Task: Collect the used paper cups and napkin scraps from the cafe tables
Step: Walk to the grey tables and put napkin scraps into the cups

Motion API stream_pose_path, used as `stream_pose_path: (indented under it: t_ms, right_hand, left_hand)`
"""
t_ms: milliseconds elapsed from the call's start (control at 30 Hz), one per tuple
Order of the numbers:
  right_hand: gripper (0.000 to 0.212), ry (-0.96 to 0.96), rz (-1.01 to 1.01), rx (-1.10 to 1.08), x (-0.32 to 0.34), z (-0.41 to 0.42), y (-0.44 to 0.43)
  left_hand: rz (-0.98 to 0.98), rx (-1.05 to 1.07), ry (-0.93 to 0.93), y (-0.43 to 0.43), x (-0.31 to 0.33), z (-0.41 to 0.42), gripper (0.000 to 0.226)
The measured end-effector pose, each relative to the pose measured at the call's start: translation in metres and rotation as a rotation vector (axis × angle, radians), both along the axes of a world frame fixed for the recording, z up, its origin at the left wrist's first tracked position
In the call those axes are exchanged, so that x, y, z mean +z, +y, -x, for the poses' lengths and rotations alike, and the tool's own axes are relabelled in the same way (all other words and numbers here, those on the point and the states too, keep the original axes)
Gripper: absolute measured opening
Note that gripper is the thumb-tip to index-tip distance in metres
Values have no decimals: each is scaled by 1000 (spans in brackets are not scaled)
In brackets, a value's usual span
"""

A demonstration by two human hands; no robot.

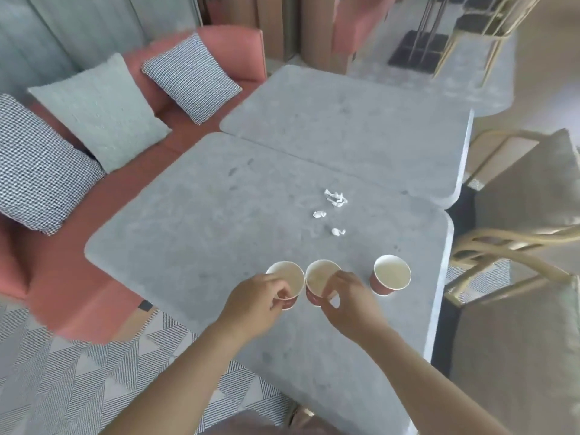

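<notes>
Pinching one red, white-lined paper cup [289, 275] in my left hand [254, 304] and another cup [317, 277] in my right hand [348, 301], rims touching at the grey table's [194, 215] near side, I see a third cup [390, 275] alongside, napkin scraps [335, 197] beyond, pink sofa [94, 277] left.

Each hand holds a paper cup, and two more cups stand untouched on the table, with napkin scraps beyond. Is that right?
Not quite. The head view shows the left hand gripping the left cup, the right hand gripping the middle cup, and only one more, the third cup, untouched on the table, not two. The napkin scraps do lie beyond.
</notes>
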State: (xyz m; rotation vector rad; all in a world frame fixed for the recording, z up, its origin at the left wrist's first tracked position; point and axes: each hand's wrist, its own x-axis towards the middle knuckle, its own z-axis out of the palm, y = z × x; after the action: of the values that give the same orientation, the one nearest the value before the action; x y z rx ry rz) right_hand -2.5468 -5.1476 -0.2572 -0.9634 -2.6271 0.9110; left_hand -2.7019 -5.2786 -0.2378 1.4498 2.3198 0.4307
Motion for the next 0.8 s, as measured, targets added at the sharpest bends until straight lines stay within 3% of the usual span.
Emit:
stream_pose_path:
  t_ms: [333,567,800]
  right_hand:
    - [11,-34,1,-189,-17,46,38]
    - [7,-166,19,-345,-28,67,46]
    - [25,-116,50,-457,-29,73,46]
  left_hand:
    - [73,-197,-36,75,-26,62,17]
    - [59,-385,-23,120,-41,94,16]
    - [81,-526,-39,144,-51,109,17]
